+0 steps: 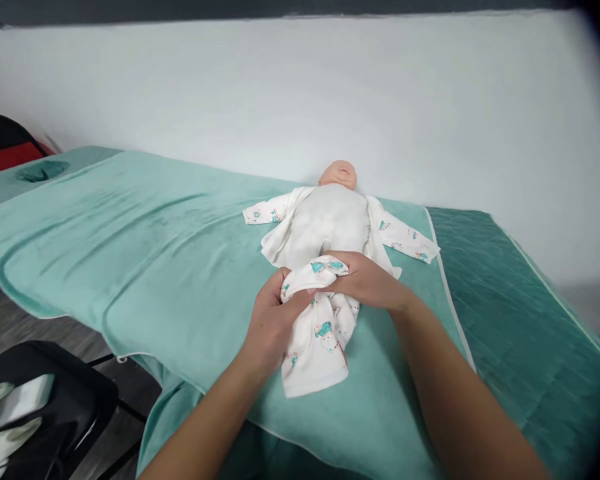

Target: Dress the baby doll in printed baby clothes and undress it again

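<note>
A baby doll [334, 217] lies on its back with its head towards the wall. It wears a white printed shirt [407, 235] whose front is spread open, both sleeves stretched out to the sides. My left hand [271, 320] and my right hand [363, 280] grip the opening of small white baby pants [314, 360] with a teal cartoon print. The cloth is bunched between my thumbs and fingers, and one pant leg hangs towards me. Behind the bunched cloth and my hands, the doll's lower legs are hidden; I cannot tell whether they are inside the pants.
A teal sheet [180, 240] with wrinkles covers the long bed against the white wall [280, 100]. A darker green quilted cover [515, 300] shows at the right. At the lower left, a black chair [75, 393] bears a white box [27, 400] and pale gloves [7, 443].
</note>
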`<action>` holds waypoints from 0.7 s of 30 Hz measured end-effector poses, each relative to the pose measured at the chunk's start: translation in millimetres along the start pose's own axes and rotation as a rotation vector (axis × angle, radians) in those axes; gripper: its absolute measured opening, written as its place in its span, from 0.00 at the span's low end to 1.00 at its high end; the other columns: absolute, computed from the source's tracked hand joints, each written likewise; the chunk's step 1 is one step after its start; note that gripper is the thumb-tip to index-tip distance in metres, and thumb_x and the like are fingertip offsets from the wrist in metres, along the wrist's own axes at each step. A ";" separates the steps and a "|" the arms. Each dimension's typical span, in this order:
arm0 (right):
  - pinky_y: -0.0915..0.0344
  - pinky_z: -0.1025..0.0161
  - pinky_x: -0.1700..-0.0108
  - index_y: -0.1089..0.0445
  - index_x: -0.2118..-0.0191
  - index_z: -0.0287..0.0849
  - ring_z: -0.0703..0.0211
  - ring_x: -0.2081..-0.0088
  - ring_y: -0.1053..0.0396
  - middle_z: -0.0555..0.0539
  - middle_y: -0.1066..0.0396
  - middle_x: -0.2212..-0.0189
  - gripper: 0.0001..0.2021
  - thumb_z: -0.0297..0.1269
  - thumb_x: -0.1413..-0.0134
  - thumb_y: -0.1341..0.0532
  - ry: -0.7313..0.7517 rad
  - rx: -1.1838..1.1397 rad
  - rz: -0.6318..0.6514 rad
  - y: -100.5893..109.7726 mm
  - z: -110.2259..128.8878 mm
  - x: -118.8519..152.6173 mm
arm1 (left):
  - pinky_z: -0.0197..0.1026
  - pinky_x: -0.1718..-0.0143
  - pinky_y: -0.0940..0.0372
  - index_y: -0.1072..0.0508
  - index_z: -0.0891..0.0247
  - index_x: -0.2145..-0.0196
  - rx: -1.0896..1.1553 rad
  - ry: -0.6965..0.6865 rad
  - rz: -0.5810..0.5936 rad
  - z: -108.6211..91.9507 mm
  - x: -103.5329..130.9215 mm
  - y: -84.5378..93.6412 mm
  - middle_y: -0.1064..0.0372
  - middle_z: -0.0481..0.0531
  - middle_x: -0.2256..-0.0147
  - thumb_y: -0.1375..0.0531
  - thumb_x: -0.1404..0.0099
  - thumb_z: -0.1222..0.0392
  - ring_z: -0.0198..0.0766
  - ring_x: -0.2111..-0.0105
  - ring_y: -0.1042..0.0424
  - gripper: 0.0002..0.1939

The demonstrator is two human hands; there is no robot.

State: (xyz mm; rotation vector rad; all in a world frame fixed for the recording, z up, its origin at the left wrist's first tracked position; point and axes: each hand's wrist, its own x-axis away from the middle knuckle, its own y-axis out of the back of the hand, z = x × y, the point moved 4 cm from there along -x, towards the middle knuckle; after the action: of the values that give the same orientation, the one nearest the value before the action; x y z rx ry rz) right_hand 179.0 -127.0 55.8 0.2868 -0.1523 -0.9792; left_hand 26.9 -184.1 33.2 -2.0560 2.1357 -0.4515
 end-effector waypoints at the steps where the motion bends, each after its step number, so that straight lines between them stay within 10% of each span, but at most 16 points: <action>1: 0.36 0.64 0.61 0.27 0.61 0.43 0.57 0.61 0.30 0.51 0.26 0.64 0.09 0.37 0.50 0.34 0.005 0.013 -0.002 0.6 -0.2 0.2 | 0.32 0.76 0.44 0.33 0.62 0.68 0.032 0.046 -0.010 0.3 5.8 -1.0 0.39 0.43 0.75 0.32 0.44 0.52 0.29 0.77 0.41 0.15; 13: 0.38 0.65 0.65 0.25 0.68 0.44 0.59 0.65 0.29 0.53 0.24 0.69 0.08 0.31 0.56 0.40 0.010 0.295 0.001 -5.2 -2.5 1.2 | 0.36 0.65 0.36 0.25 0.65 0.59 0.190 0.217 -0.161 -3.8 76.2 -12.0 0.28 0.54 0.62 0.33 0.40 0.52 0.36 0.65 0.30 0.16; 21: 0.39 0.65 0.65 0.25 0.71 0.45 0.59 0.65 0.29 0.52 0.24 0.68 0.04 0.32 0.56 0.37 0.093 0.409 0.120 -12.4 -2.5 0.0 | 0.35 0.69 0.41 0.28 0.66 0.64 0.159 0.210 -0.388 39.1 106.1 5.7 0.32 0.50 0.70 0.32 0.43 0.49 0.33 0.70 0.36 0.18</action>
State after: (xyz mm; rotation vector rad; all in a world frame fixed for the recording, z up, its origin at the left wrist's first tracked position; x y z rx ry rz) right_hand 169.8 -133.1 49.6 0.6899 -0.2821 -0.8080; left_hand 27.7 -293.9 5.5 -2.4199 1.7218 -0.8893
